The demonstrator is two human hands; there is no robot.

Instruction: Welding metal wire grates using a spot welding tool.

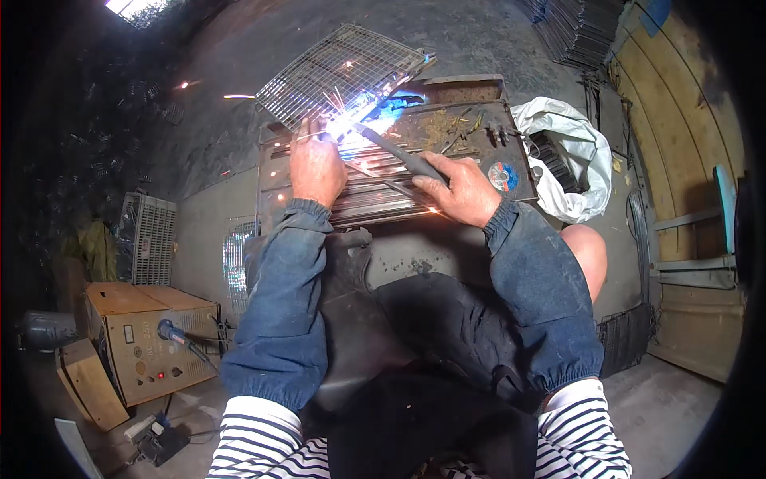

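My right hand (464, 190) is closed round the dark handle of a welding torch (405, 156), its tip pointing up and left. At that tip a white-blue arc glares, throwing sparks along the near edge of a wire mesh panel (339, 70). My left hand (317, 169) is closed beside the arc at the mesh's near corner; glare hides what its fingertips pinch. Under both hands, several thin metal rods (375, 199) lie side by side on a worn metal worktable (439, 120). The panel tilts up over the table's far left part.
A coloured cutting disc (503, 176) lies at the table's right edge, near a white sack (594, 180) holding dark metal pieces. A welding machine (155, 343) with a plugged cable stands at lower left. More mesh panels (152, 239) lean behind it; dark stacked metal (576, 30) stands far right.
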